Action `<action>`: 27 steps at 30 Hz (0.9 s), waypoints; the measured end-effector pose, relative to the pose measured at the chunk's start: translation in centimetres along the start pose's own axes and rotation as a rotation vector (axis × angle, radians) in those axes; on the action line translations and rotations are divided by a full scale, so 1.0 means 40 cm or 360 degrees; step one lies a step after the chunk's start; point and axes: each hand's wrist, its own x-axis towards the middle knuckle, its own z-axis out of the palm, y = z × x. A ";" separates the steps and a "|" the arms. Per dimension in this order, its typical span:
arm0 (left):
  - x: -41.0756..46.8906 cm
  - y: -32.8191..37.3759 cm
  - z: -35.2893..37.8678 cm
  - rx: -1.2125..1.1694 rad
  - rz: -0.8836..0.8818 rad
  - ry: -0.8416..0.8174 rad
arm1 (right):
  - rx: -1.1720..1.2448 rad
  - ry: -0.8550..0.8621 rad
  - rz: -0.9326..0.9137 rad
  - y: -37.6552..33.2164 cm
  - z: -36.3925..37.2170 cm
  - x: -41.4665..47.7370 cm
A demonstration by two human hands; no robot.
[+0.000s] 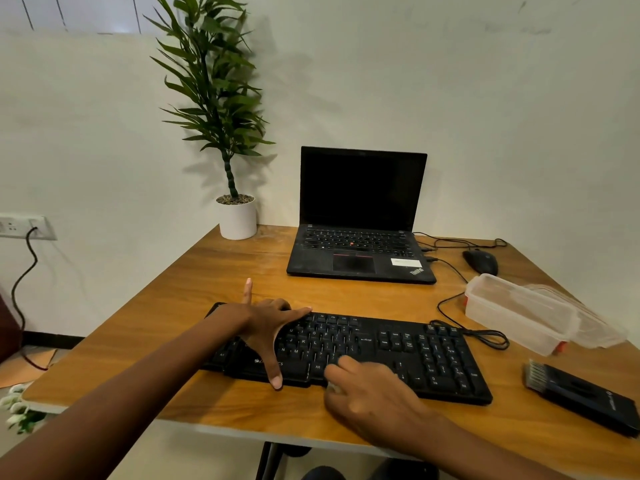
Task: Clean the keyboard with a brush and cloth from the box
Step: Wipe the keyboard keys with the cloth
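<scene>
Laptop point(360, 233) behind keyboard point(398, 355), box point(519, 313) + brush point(581, 393) rt

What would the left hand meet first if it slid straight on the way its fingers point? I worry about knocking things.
Probably the laptop: the left hand lies spread on the keyboard, fingers aimed away and rightward. Depth is unclear.

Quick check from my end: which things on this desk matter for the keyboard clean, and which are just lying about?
For the job:
- keyboard, left hand spread on it, right hand at its front edge
- brush, lying right of it
- clear plastic box, lid beside it

Just lying about:
- laptop
- mouse
- potted plant
</scene>
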 end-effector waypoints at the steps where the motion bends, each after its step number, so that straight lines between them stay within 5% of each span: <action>1: 0.001 0.001 0.002 0.0004 -0.0007 0.0002 | -0.0001 0.0005 -0.0022 -0.011 0.006 0.020; 11: 0.001 0.005 0.001 0.0071 -0.0053 -0.0014 | 0.0027 0.0068 -0.0016 -0.016 -0.005 0.017; 18: 0.020 0.007 0.007 0.0005 -0.0015 0.0009 | 0.0252 -0.0089 0.0271 0.032 -0.008 -0.055; 23: 0.018 0.014 0.005 0.0038 -0.0016 0.0012 | 0.0092 0.0099 -0.0014 -0.008 0.006 0.025; 27: 0.006 0.001 0.010 -0.0005 0.0007 0.0031 | 0.0377 0.0212 0.0206 -0.017 0.035 0.043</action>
